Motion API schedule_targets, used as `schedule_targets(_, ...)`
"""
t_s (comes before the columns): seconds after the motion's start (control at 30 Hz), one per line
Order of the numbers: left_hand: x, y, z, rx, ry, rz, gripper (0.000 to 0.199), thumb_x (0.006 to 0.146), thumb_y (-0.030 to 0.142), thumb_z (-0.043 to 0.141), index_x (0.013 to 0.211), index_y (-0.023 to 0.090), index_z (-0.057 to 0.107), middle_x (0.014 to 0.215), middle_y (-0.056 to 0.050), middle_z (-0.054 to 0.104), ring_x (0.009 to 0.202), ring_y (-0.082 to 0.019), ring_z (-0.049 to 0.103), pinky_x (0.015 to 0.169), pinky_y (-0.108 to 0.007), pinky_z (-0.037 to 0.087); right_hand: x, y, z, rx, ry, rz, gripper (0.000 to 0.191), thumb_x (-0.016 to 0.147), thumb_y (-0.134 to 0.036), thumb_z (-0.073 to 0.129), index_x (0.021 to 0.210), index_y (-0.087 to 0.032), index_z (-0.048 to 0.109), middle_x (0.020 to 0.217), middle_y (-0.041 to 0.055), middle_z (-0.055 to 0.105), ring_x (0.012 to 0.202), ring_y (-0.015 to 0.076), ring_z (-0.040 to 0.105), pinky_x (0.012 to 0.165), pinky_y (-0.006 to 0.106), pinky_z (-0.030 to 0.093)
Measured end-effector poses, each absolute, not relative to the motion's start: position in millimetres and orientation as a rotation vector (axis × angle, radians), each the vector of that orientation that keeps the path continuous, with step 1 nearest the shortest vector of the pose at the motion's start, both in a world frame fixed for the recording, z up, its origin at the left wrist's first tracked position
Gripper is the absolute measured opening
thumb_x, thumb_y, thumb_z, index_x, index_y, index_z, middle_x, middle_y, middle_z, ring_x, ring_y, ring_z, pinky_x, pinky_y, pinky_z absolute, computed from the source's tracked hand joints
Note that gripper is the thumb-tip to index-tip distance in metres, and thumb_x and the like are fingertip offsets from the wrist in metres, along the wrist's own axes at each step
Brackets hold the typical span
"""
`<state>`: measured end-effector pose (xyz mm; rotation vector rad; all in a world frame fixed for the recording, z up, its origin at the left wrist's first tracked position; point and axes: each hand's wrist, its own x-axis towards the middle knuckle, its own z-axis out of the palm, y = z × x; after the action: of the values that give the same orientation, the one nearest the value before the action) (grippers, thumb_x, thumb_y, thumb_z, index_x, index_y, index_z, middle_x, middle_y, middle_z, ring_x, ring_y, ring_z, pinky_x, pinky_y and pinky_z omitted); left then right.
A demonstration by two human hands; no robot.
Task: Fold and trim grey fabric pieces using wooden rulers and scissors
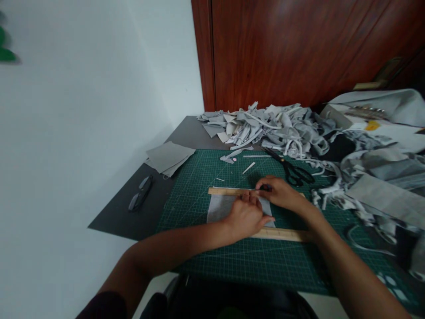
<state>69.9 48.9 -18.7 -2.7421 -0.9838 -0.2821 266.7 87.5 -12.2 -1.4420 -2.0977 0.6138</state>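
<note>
A piece of light grey cloth [221, 207] lies flat on a green cutting mat [189, 195]. Across its far edge runs a wooden ruler [222, 191]. My left hand [246, 216] presses down on the cloth and this ruler, fingers stretched forward and thumb out to the right. At the ruler's far edge, my right hand [277, 191] is closed in a pinch around a small dark object [265, 188], too small to name. A second wooden ruler [285, 234] lies along the near edge of the cloth, partly hidden by my arms.
Black scissors [292, 170] rest beyond my right hand. Grey cloth scraps [265, 126] are heaped at the back and right, near a white box [385, 130]. Stacked cloth pieces [171, 157] and eyeglasses [141, 193] lie left. Thin offcuts [249, 167] lie on the mat.
</note>
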Motion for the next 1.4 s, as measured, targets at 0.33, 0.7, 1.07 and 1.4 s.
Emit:
schedule_targets(0.33,71,48,-19,-2.715,-0.985,-0.295,0.079,0.101,0.07,0.045,0.131,0.001,0.066,0.125,-0.024,0.07,0.12,-0.035,0.064,0.096,-0.043,0.052,278,90,-22,-1.474,-2.16,0.651,0.015,0.084,-0.028,0.063,0.091,-0.021,0.074,0.081,0.0038,0.067,0.077,0.0218,0.063,0.073,0.033,0.048)
schedule_targets(0.7,70,45,-19,-2.698,-1.12,-0.229,0.086,0.1,0.076,0.038,0.135,0.002,0.064,0.138,-0.027,0.063,0.132,-0.044,0.056,0.108,-0.058,0.042,286,86,-16,-1.63,-2.091,0.705,0.011,0.078,-0.034,0.065,0.08,-0.025,0.07,0.071,0.0004,0.068,0.067,0.02,0.062,0.062,0.03,0.046)
schedule_targets(1.07,70,46,-31,-2.721,-1.072,-0.366,0.088,0.099,0.076,0.036,0.134,0.001,0.063,0.135,-0.027,0.063,0.132,-0.044,0.055,0.111,-0.058,0.038,303,84,-22,-1.758,-2.101,0.639,0.019,0.076,-0.044,0.066,0.077,-0.025,0.069,0.068,0.0022,0.067,0.062,0.0213,0.062,0.058,0.032,0.046)
schedule_targets(1.4,70,46,-32,-2.746,-1.04,-0.388,0.086,0.102,0.074,0.033,0.134,0.0,0.062,0.136,-0.027,0.062,0.134,-0.043,0.053,0.111,-0.055,0.038,313,83,-18,-1.825,-2.143,0.62,0.022,0.076,-0.049,0.066,0.075,-0.027,0.068,0.066,0.0024,0.067,0.062,0.0235,0.064,0.059,0.034,0.048)
